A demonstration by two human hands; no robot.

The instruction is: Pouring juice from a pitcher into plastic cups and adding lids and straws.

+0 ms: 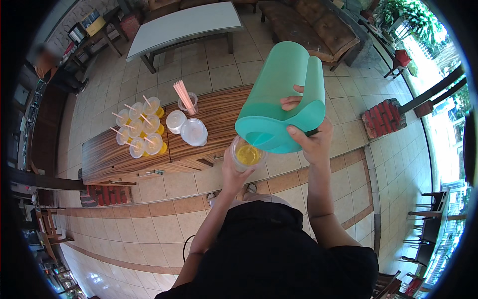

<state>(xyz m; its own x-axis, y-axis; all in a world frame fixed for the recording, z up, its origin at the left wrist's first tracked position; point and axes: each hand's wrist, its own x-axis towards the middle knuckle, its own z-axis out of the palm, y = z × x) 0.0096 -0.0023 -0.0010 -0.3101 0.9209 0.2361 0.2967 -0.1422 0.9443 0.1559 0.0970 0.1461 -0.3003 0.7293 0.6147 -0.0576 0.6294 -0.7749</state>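
Note:
My right hand (312, 140) grips the handle of a green plastic pitcher (278, 86), which is tilted with its spout low over a clear plastic cup (249, 154). That cup is in my left hand (233, 168) and has yellow liquid in it. On the wooden cabinet top left of my hands stand several lidded cups (152, 125) of yellow drink, each with a pink straw. Beside them are a stack of clear lids (176, 121) and a stack of clear plastic cups (194, 132). Pink straws (183, 96) lean in a small clear container (192, 104).
The striped wooden cabinet (112, 157) runs in front of me. Beyond it are a white-topped table (186, 26) and a brown sofa (310, 30). A person (56, 71) stands at the far left. Brick post bases (384, 119) flank the tiled floor.

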